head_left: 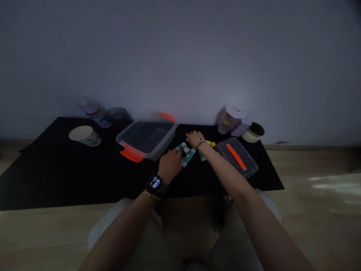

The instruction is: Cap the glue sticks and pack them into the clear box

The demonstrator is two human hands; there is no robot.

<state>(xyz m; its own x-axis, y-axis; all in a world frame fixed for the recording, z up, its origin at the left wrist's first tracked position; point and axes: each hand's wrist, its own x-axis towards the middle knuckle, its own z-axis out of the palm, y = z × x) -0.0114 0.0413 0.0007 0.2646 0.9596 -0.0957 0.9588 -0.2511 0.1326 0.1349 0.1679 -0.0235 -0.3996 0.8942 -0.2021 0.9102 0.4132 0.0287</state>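
Observation:
On the black table, my left hand (170,165) wears a smartwatch and curls its fingers against several green-and-white tubes that look like glue sticks. One glue stick (189,157) lies by its thumb side, and another glue stick (181,146) touches its fingertips. My right hand (195,139) reaches beyond the left, palm down, with its fingers apart over the far side of the pile. Partly hidden behind the right wrist are a yellow stick (210,143) and another green-and-white tube (202,157).
A clear open container (158,153) with orange clips stands left of the pile. Its neighbours are a paper cup (87,136), a dark round bowl (117,114) and a blurred bottle (94,113). To the right are an orange-handled lid (248,162), a clear cup (225,123) and a cream pot (251,136).

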